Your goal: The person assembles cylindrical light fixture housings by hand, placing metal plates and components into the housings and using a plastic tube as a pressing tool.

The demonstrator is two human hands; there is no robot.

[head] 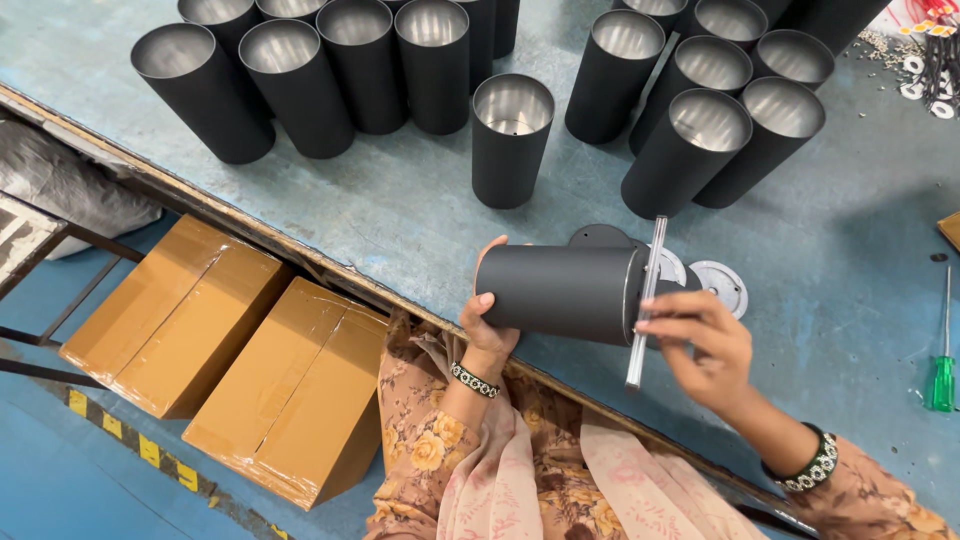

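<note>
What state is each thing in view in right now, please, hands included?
Left hand: gripping the closed end of the black cylinder.
Right hand: holding the metal bar.
Black cylinder: on its side, lifted off the table.
Metal bar: laid across the cylinder's open end.
Standing cylinders: upright, open tops up.
Round discs: flat on the table.
Green screwdriver: lying flat, untouched.
Cardboard boxes: taped shut.

Factory workbench, rows of black cylinders point(430, 65), cartons point(180, 315)

A matte black metal cylinder point(565, 292) lies on its side above the blue-grey worktable's near edge, a slim silver metal bar point(646, 300) set across its open right end.
</note>
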